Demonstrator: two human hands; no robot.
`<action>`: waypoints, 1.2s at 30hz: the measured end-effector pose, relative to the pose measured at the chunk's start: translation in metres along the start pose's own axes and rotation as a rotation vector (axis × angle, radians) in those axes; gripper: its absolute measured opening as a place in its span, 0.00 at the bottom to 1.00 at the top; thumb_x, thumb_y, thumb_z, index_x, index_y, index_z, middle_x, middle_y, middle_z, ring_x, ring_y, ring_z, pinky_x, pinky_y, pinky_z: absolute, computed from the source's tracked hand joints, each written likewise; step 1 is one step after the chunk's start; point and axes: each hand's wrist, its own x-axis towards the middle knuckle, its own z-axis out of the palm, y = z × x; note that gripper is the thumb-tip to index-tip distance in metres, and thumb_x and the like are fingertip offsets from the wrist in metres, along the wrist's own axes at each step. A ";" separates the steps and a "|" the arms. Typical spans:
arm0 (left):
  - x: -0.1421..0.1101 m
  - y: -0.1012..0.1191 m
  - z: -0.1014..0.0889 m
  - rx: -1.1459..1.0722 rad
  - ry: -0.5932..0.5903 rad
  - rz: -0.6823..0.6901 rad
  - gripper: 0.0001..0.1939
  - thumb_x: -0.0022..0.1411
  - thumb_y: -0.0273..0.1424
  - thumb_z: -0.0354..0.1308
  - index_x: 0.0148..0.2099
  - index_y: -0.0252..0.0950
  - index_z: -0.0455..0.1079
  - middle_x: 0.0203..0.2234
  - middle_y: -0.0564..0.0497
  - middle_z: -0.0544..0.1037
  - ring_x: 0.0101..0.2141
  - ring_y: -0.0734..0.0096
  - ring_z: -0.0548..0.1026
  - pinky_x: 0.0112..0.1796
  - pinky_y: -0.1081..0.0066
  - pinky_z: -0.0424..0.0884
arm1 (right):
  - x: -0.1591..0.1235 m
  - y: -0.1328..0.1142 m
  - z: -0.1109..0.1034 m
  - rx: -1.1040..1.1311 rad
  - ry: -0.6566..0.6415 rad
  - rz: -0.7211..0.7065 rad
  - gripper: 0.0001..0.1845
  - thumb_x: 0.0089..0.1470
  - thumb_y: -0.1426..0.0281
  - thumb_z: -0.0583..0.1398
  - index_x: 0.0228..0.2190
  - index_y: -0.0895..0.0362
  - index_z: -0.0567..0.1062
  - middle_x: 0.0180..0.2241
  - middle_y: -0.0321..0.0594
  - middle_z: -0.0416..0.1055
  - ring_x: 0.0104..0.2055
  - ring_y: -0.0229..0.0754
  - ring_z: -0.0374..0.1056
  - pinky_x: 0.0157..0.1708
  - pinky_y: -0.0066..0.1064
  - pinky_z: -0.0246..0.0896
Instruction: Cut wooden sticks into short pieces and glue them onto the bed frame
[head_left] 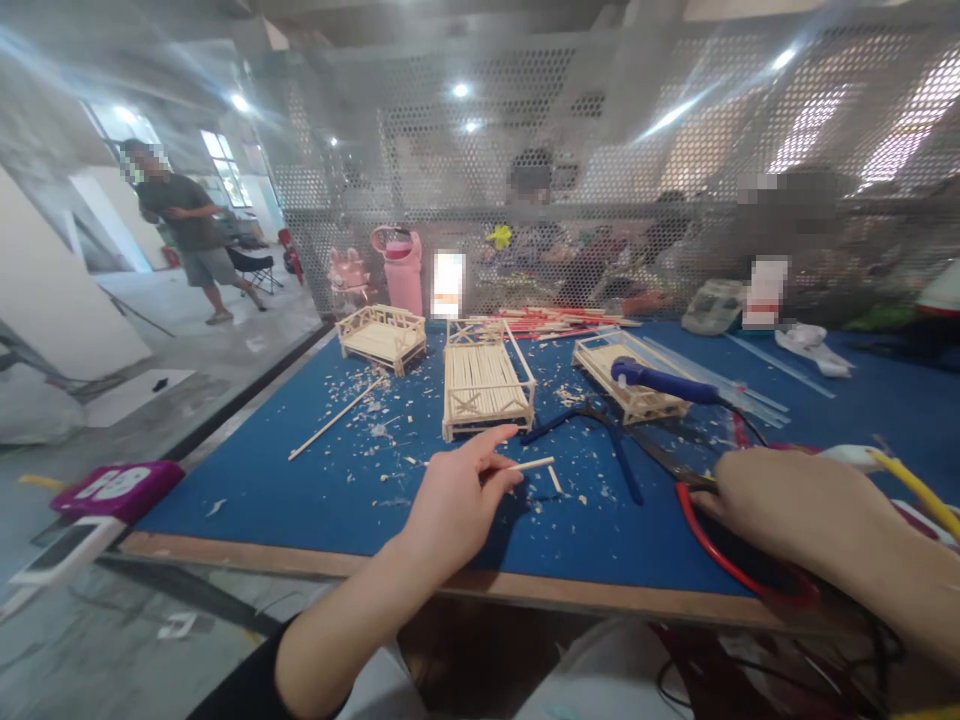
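My left hand [454, 500] pinches a short thin wooden stick [538, 464] between thumb and fingers, low over the blue table mat. On the right, my right hand [806, 510] is closed at the handles of red-handled scissors [705, 545]; their blades point left and away from me. Just beyond the left hand stands a small bed-like frame of sticks [489, 385]. Pliers with blue handles [626, 465] lie spread between the hands. A small cut piece of stick [554, 480] lies beside the held one.
Two more small stick models [384, 340] [630, 385] stand left and right, with a blue glue gun [664, 383] over the right one. Red and plain sticks [555, 322] lie behind. Clear glue sticks [720, 385], a pink bottle [403, 275] and a perforated screen [465, 150] are farther back.
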 end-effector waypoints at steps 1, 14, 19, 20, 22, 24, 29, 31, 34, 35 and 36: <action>0.003 0.000 -0.004 0.057 -0.003 0.026 0.21 0.57 0.25 0.57 0.54 0.38 0.68 0.30 0.53 0.82 0.32 0.68 0.78 0.40 0.67 0.72 | 0.002 -0.005 -0.003 -0.022 -0.023 -0.014 0.20 0.36 0.75 0.66 0.05 0.55 0.64 0.10 0.46 0.68 0.11 0.44 0.63 0.13 0.30 0.43; 0.037 -0.003 -0.018 0.254 0.060 0.308 0.24 0.58 0.24 0.58 0.57 0.38 0.64 0.33 0.50 0.82 0.33 0.67 0.79 0.36 0.68 0.73 | 0.049 -0.100 -0.007 0.258 0.567 -0.752 0.14 0.59 0.69 0.53 0.28 0.57 0.77 0.23 0.39 0.70 0.27 0.40 0.63 0.26 0.29 0.50; 0.056 0.011 -0.045 0.234 0.216 0.264 0.22 0.59 0.32 0.55 0.56 0.36 0.66 0.38 0.48 0.80 0.20 0.78 0.72 0.27 0.74 0.70 | 0.064 -0.101 0.004 0.150 0.627 -0.671 0.15 0.59 0.70 0.54 0.24 0.56 0.77 0.20 0.38 0.67 0.25 0.39 0.57 0.28 0.31 0.43; 0.062 0.013 -0.052 0.235 0.279 0.247 0.21 0.60 0.31 0.52 0.55 0.34 0.66 0.38 0.47 0.80 0.20 0.79 0.70 0.26 0.74 0.68 | 0.065 -0.101 0.007 0.119 0.627 -0.646 0.15 0.58 0.71 0.54 0.23 0.56 0.76 0.20 0.38 0.66 0.25 0.39 0.57 0.28 0.31 0.42; 0.074 0.016 -0.064 0.268 0.259 0.230 0.23 0.57 0.25 0.50 0.56 0.31 0.65 0.37 0.47 0.80 0.24 0.76 0.70 0.28 0.74 0.68 | 0.065 -0.102 0.012 0.079 0.630 -0.611 0.15 0.57 0.72 0.54 0.23 0.56 0.76 0.18 0.37 0.66 0.24 0.39 0.55 0.28 0.32 0.40; 0.085 0.017 -0.067 0.321 0.060 0.244 0.31 0.51 0.22 0.51 0.60 0.32 0.60 0.39 0.47 0.79 0.29 0.72 0.72 0.33 0.72 0.68 | 0.064 -0.105 0.016 0.069 0.642 -0.588 0.14 0.57 0.74 0.54 0.23 0.56 0.76 0.17 0.36 0.65 0.22 0.39 0.54 0.28 0.33 0.39; 0.093 0.013 -0.050 0.469 -0.245 0.291 0.42 0.45 0.21 0.54 0.64 0.32 0.52 0.46 0.44 0.75 0.39 0.61 0.74 0.42 0.64 0.68 | 0.063 -0.111 0.021 0.073 0.648 -0.574 0.13 0.55 0.78 0.54 0.23 0.58 0.75 0.16 0.36 0.66 0.21 0.38 0.55 0.28 0.33 0.38; 0.093 0.011 -0.042 0.521 -0.241 0.301 0.41 0.46 0.22 0.55 0.65 0.32 0.51 0.44 0.45 0.77 0.44 0.57 0.73 0.48 0.59 0.64 | 0.064 -0.113 0.023 0.080 0.653 -0.570 0.13 0.55 0.78 0.54 0.24 0.58 0.75 0.16 0.36 0.66 0.21 0.38 0.55 0.28 0.33 0.38; 0.092 0.007 -0.036 0.579 -0.220 0.322 0.39 0.50 0.24 0.55 0.65 0.34 0.48 0.39 0.47 0.79 0.46 0.55 0.72 0.54 0.49 0.54 | 0.064 -0.113 0.025 0.099 0.667 -0.568 0.14 0.57 0.77 0.53 0.25 0.58 0.76 0.16 0.36 0.67 0.21 0.38 0.56 0.28 0.33 0.38; 0.092 0.005 -0.035 0.588 -0.209 0.330 0.39 0.52 0.25 0.55 0.65 0.34 0.48 0.39 0.48 0.79 0.46 0.55 0.72 0.55 0.46 0.50 | 0.064 -0.113 0.026 0.107 0.673 -0.567 0.14 0.57 0.76 0.53 0.26 0.58 0.76 0.17 0.36 0.67 0.22 0.38 0.56 0.28 0.33 0.38; 0.092 0.004 -0.034 0.592 -0.196 0.338 0.38 0.53 0.26 0.55 0.65 0.35 0.48 0.38 0.49 0.79 0.46 0.55 0.72 0.56 0.45 0.47 | 0.063 -0.114 0.026 0.114 0.680 -0.565 0.15 0.58 0.75 0.52 0.26 0.58 0.76 0.17 0.36 0.67 0.22 0.38 0.57 0.28 0.33 0.39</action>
